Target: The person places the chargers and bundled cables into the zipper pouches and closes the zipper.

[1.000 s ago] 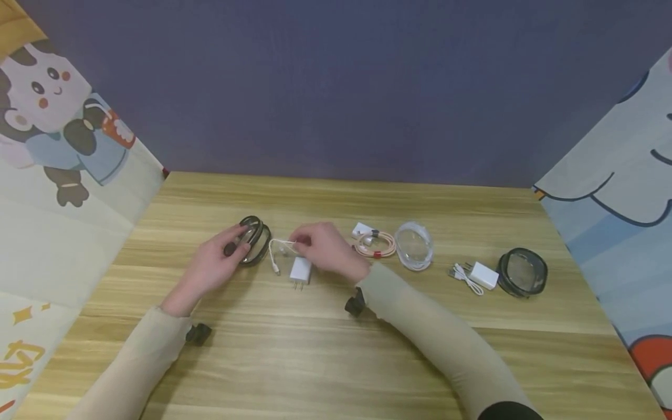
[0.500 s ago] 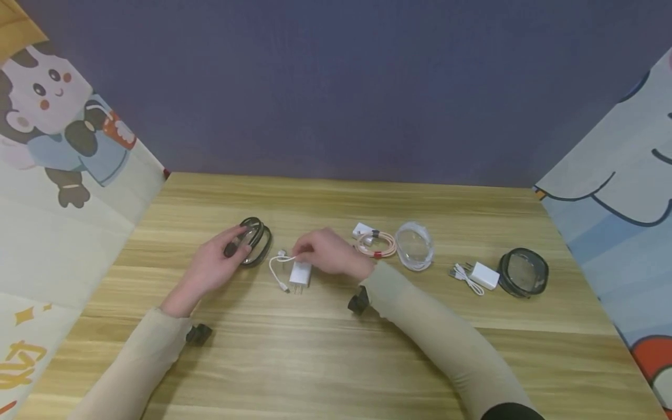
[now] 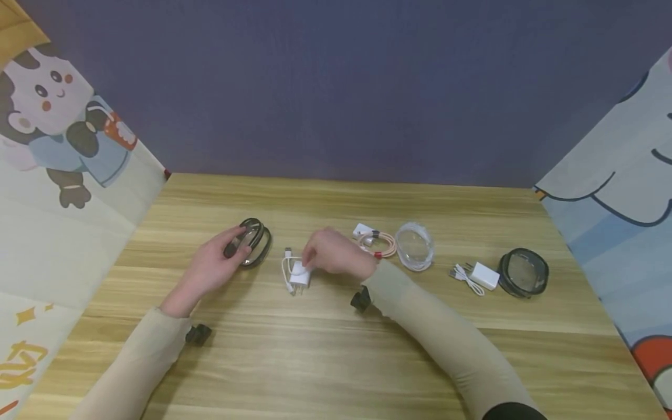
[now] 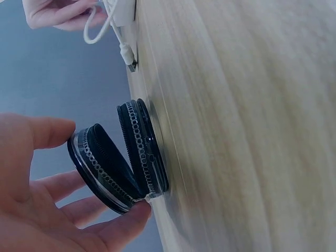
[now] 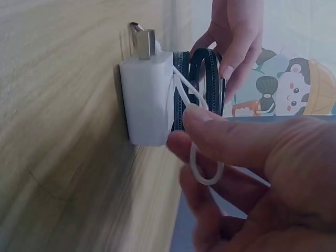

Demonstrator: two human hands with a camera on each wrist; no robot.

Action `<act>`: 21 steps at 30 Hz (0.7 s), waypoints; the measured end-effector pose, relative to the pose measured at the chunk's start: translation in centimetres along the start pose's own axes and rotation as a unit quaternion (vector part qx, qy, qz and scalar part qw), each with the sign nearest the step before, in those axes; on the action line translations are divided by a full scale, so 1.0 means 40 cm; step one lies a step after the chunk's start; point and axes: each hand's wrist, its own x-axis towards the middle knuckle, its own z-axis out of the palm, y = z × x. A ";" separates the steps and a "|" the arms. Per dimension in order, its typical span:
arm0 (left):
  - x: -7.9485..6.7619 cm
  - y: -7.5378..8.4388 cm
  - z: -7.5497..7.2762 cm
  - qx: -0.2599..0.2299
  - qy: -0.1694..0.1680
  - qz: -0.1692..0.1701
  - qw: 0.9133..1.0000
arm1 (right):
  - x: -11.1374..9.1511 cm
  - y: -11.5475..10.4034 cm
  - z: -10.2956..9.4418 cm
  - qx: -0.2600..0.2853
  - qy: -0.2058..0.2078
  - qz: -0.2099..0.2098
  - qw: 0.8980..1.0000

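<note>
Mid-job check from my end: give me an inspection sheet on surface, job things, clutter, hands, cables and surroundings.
Surface: wood-grain table; spills: nothing seen.
Job things: black case, open; white charger on the table, apart from it.
Clutter: toward the right, a clear case, a dark case and two more chargers.
Hands: left hand holds the black case's raised half; right hand pinches the white cable.
Cables: white cable loose beside and over the white charger; tan cable coiled; another white cord bundled.
Surroundings: dark blue back wall, cartoon side panels.
</note>
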 end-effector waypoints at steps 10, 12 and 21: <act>0.000 -0.001 0.000 0.005 -0.005 -0.008 1.000 | 0.008 -0.005 0.000 -0.017 0.079 -0.022 0.996; -0.001 -0.001 0.000 0.006 -0.007 -0.011 1.000 | 0.011 -0.004 0.001 -0.006 0.092 -0.023 0.995; -0.002 0.002 0.002 -0.006 -0.001 -0.023 1.000 | 0.033 -0.002 0.003 0.089 0.131 0.009 0.987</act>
